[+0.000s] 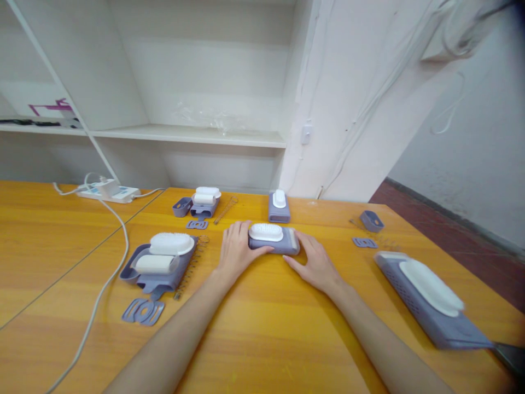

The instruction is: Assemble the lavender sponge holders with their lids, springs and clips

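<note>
1. Grey case (268, 247) lies on the wooden table (262, 328), between the person's two hands, with a white bristled oval pad (266, 232) on top.
2. Long axis: runs roughly left to right across the view, so one short end faces each hand.
3. Left hand (237, 249): clasps the left end, thumb along the near side and fingers toward the back. It covers more of the case and is the closer hand.
4. Right hand (315, 260): set at the right end, index finger against it, thumb low by the near edge. Whether it grips firmly cannot be told.
5. Surroundings: a similar upright-padded case (279, 216) stands beyond; a larger-looking case (430, 312) lies well apart, to the right.
</note>
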Motion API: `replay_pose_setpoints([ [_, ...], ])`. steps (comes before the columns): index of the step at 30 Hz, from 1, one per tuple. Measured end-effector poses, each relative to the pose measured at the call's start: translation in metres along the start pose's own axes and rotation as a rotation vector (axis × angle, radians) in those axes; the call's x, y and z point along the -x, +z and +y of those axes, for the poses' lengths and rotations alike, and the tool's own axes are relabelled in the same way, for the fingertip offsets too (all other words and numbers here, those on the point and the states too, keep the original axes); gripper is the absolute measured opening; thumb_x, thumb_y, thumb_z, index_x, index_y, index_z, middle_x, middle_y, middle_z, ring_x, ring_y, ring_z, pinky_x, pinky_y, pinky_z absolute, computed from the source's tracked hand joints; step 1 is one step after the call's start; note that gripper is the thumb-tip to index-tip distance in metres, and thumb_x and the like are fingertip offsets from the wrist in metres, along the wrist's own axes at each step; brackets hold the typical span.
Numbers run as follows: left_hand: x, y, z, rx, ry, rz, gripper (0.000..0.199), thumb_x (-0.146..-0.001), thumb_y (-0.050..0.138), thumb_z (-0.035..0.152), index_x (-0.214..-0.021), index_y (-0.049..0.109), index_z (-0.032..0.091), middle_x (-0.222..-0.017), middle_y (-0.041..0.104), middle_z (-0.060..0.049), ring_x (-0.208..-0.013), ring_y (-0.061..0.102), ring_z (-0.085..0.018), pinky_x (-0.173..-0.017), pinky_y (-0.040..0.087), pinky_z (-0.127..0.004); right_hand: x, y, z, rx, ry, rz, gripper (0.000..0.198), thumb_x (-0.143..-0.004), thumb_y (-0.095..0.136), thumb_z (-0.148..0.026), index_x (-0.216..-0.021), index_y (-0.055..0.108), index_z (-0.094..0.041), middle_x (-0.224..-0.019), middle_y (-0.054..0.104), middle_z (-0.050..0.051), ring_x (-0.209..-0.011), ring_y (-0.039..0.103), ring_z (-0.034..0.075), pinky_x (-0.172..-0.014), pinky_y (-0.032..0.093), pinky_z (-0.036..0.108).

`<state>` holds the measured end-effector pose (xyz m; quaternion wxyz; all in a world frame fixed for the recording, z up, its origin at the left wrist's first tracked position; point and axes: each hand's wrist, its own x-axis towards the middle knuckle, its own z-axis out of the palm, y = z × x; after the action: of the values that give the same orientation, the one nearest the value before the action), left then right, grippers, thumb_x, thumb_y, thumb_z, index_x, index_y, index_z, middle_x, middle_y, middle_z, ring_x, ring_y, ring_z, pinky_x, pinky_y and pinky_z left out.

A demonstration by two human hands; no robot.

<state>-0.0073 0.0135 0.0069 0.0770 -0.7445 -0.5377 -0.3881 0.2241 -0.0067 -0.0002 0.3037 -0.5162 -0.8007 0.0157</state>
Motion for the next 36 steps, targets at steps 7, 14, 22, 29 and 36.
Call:
replay_pose_setpoints([
  [7, -0.0003, 0.0018, -0.0011, -0.039, -0.049, -0.032, 0.068, -0.064, 0.055, 0.071, -0.106, 0.054, 0.018, -0.095, 0.058, -0.010, -0.092, 0.053, -0.027, -0.077, 0.039, -0.039, 0.0017, 0.0030, 0.0043, -0.055, 0.020, -0.029, 0.067, -0.076, 0.061, -0.042, -0.133, 0.034, -0.019, -0.136, 0.043, 0.013, -0.126, 0.041, 0.026, -0.104, 0.035, 0.044],
  [14, 0.0006, 0.0007, 0.0012, -0.081, -0.075, -0.022, 0.073, -0.060, 0.054, 0.076, -0.102, 0.057, 0.016, -0.093, 0.060, -0.011, -0.093, 0.053, -0.029, -0.079, 0.037, -0.041, 0.0010, 0.0013, 0.0029, -0.041, 0.034, -0.025, 0.073, -0.077, 0.060, -0.040, -0.138, 0.026, -0.018, -0.130, 0.049, 0.013, -0.118, 0.047, 0.026, -0.100, 0.038, 0.044],
  [22, -0.0003, 0.0038, -0.0054, 0.062, -0.041, -0.061, 0.067, -0.061, 0.063, 0.068, -0.104, 0.055, 0.017, -0.106, 0.060, -0.011, -0.101, 0.053, -0.027, -0.085, 0.039, -0.040, -0.0011, -0.0024, 0.0013, -0.034, -0.030, -0.041, 0.061, -0.076, 0.061, -0.043, -0.129, 0.041, -0.019, -0.127, 0.050, 0.010, -0.117, 0.046, 0.025, -0.101, 0.037, 0.042],
  [29, 0.0011, 0.0065, -0.0065, 0.069, -0.048, -0.067, 0.065, -0.061, 0.062, 0.068, -0.102, 0.056, 0.018, -0.113, 0.060, -0.011, -0.107, 0.053, -0.027, -0.092, 0.036, -0.040, -0.0017, 0.0007, 0.0050, -0.100, -0.039, -0.041, 0.062, -0.076, 0.062, -0.043, -0.129, 0.040, -0.021, -0.128, 0.051, 0.009, -0.119, 0.045, 0.025, -0.102, 0.037, 0.043],
  [36, 0.0004, 0.0023, -0.0039, 0.067, -0.057, -0.061, 0.073, -0.052, 0.062, 0.074, -0.096, 0.054, 0.016, -0.102, 0.062, -0.011, -0.101, 0.055, -0.029, -0.089, 0.037, -0.041, -0.0001, 0.0017, 0.0047, -0.114, -0.027, -0.044, 0.063, -0.076, 0.062, -0.043, -0.132, 0.038, -0.023, -0.129, 0.051, 0.008, -0.119, 0.046, 0.026, -0.102, 0.037, 0.044],
])
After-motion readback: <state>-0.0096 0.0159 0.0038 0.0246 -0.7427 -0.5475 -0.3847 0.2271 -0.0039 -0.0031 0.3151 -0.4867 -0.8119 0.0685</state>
